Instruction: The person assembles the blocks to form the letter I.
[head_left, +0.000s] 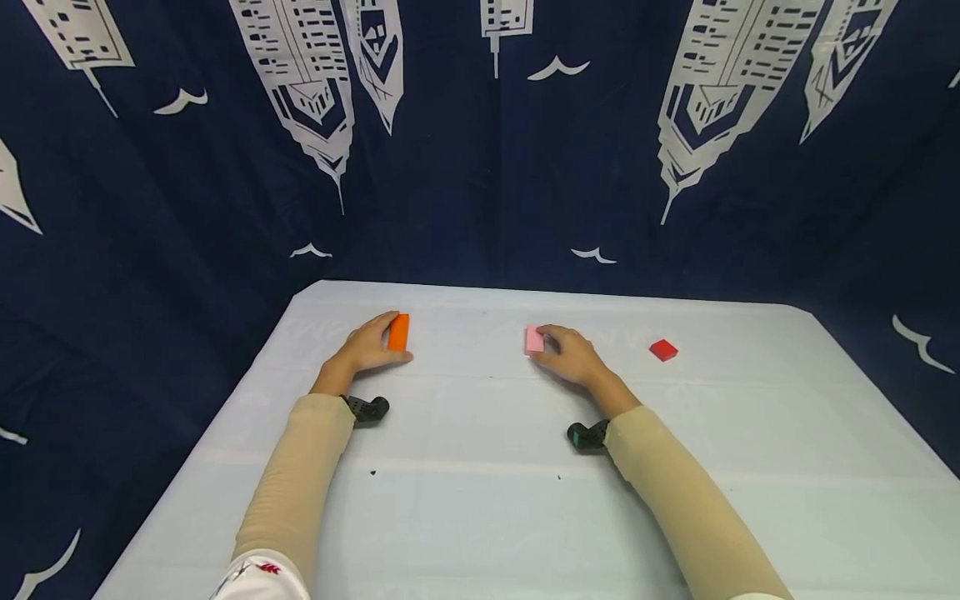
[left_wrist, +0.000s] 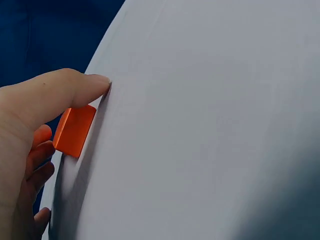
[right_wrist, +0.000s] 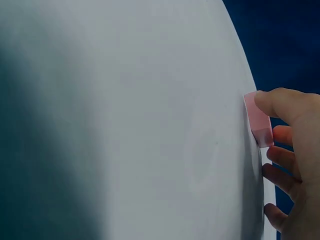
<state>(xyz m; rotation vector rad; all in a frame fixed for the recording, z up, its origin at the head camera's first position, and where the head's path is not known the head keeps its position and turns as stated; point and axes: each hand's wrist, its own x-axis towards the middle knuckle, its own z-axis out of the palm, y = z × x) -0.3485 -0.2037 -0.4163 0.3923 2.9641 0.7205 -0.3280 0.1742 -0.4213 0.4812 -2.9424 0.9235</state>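
On the left of the table, an orange block (head_left: 399,332) lies between the thumb and fingers of my left hand (head_left: 366,344). In the left wrist view the thumb crosses one end of the orange block (left_wrist: 75,131), with the other fingers curled behind it. My right hand (head_left: 573,356) pinches a pink block (head_left: 533,340) near the middle of the far side, thumb at its near end and fingers at its far end. The right wrist view has the pink block (right_wrist: 258,120) partly covered by the thumb. To the right of that hand lies a red block (head_left: 663,350), untouched.
The white-covered table (head_left: 465,517) reaches back to a dark blue curtain (head_left: 480,192) with white building prints. Two small dark specks lie on its nearer part. Each wrist carries a black camera mount (head_left: 366,409).
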